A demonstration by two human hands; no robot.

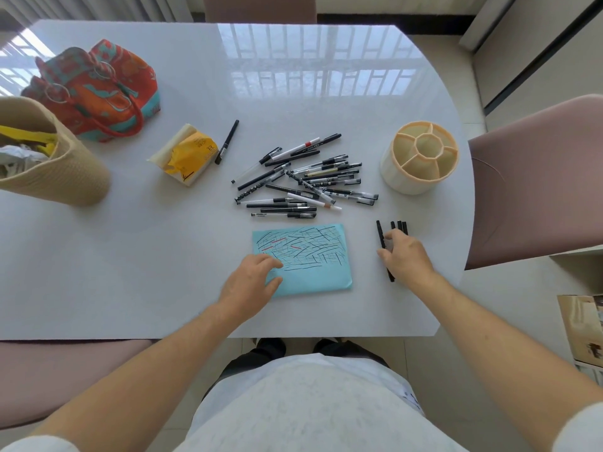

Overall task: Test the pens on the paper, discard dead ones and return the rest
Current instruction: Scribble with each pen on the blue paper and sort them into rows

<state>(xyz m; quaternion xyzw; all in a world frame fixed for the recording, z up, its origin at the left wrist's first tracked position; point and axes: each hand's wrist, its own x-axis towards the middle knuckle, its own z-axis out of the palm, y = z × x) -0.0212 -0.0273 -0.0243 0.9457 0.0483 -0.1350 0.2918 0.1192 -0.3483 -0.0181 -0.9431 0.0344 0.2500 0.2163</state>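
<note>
A light blue paper (313, 272) covered in black and red test strokes lies near the table's front edge. My left hand (249, 282) rests flat on its left corner, fingers relaxed. A heap of several black and clear pens (303, 177) lies just beyond the paper. To the right, several black pens (380, 234) lie side by side; my right hand (406, 256) lies over them with fingers curled around them. A cream pen holder (421, 158) with divided compartments stands at the right, with no pens showing in it. One lone black pen (226, 142) lies beside the tissue pack.
A yellow tissue pack (186, 154) lies left of the heap. A beige woven basket (52, 164) holding crumpled paper stands at the far left, an orange and teal bag (98, 89) behind it. Pink chairs (538, 177) flank the white table (130, 256).
</note>
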